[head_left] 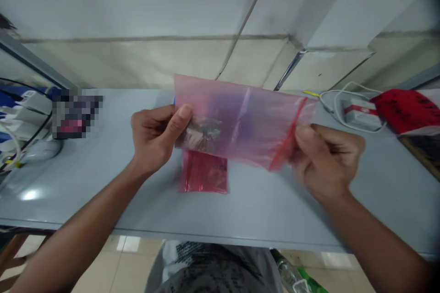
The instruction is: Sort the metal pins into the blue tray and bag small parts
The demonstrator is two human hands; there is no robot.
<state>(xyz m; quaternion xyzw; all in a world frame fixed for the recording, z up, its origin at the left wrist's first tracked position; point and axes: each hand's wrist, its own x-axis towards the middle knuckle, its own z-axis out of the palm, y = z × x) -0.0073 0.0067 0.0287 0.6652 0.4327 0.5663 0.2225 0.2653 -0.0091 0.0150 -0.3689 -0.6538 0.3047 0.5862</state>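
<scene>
A translucent pink zip bag (254, 119) is stretched sideways above the table between my two hands. My left hand (158, 135) pinches its left end, thumb on top, beside a small greyish packet (202, 135) that shows through the plastic. At the other end, my right hand (325, 160) grips the bag next to its red zip strip (290, 132); those fingers are slightly blurred. Below the bag, a smaller red plastic bag (206, 171) lies flat on the table, its upper part covered. Something blue shows faintly behind the pink plastic.
On the grey table (261, 210), white plugs and cables (24, 110) and a mouse (43, 150) sit at the left. A small white box (362, 113) with a cable and a red packet (409, 110) lie at the right. Bottles (292, 272) stand below the front edge.
</scene>
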